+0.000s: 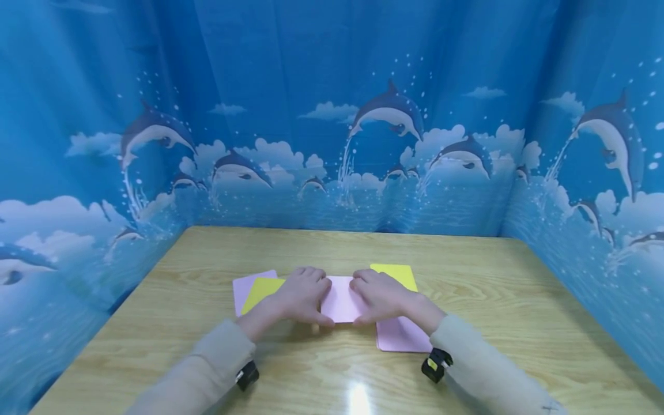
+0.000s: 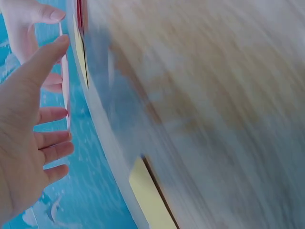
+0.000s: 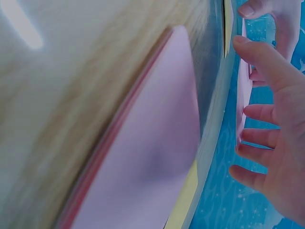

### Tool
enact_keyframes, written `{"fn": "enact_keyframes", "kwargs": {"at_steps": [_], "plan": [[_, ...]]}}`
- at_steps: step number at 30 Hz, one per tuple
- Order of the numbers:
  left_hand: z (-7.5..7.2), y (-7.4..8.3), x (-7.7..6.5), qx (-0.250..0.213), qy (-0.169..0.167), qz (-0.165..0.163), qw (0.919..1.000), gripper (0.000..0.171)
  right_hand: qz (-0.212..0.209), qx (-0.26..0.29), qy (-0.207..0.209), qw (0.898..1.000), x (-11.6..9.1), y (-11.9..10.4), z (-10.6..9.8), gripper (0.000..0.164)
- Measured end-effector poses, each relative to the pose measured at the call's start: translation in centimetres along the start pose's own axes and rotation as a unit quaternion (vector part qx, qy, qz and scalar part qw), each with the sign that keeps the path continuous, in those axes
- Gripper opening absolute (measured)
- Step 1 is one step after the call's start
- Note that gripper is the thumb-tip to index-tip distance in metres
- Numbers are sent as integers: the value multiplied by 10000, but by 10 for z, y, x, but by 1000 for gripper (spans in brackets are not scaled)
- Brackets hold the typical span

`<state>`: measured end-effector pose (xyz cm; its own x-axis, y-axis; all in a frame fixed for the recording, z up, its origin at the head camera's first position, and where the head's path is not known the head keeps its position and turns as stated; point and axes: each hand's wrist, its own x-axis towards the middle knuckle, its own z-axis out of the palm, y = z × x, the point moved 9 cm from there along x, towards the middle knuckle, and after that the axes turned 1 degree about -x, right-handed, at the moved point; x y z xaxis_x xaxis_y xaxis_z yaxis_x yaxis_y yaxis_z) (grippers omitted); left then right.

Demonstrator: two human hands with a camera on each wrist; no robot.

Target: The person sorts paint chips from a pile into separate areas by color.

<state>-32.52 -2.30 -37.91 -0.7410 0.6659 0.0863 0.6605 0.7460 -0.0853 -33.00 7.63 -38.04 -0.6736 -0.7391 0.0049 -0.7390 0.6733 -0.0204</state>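
Card (image 1: 340, 301): pale pink. Left cards (image 1: 244, 291): lilac, yellow. Right cards (image 1: 402, 335): yellow, lilac. Table (image 1: 477, 300): tan, wood-grained. Curtain (image 1: 290, 52): I see blue, patterned with grey-blue dolphins (image 1: 391, 102) and white clouds (image 1: 275, 153). Sleeves (image 1: 218, 354): I note pale beige. Wrist cameras (image 1: 247, 376): black.

Wooden table (image 1: 332, 245), pink cards (image 1: 402, 337), yellow cards (image 1: 261, 291)

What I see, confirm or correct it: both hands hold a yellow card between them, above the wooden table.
The colour is wrong: the head view shows that the left hand and the right hand hold a pink card between them, above the wooden table.
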Motion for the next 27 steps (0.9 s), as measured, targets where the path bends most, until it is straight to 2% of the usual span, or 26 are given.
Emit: {"fn": "enact_keyframes", "kwargs": {"at_steps": [5,12,21,27], "plan": [[-3,20,8,158,32,122,9998,71,64,122,36,9999,-22,8,-1,72],[-8,43,19,468,169,297,9983,71,-12,76,372,9993,-47,15,-5,70],[1,68,35,551,-91,561,9969,78,315,165,327,9988,-76,30,2,79],[5,80,41,700,-82,676,9952,78,421,305,251,9983,-90,36,7,80]]}}
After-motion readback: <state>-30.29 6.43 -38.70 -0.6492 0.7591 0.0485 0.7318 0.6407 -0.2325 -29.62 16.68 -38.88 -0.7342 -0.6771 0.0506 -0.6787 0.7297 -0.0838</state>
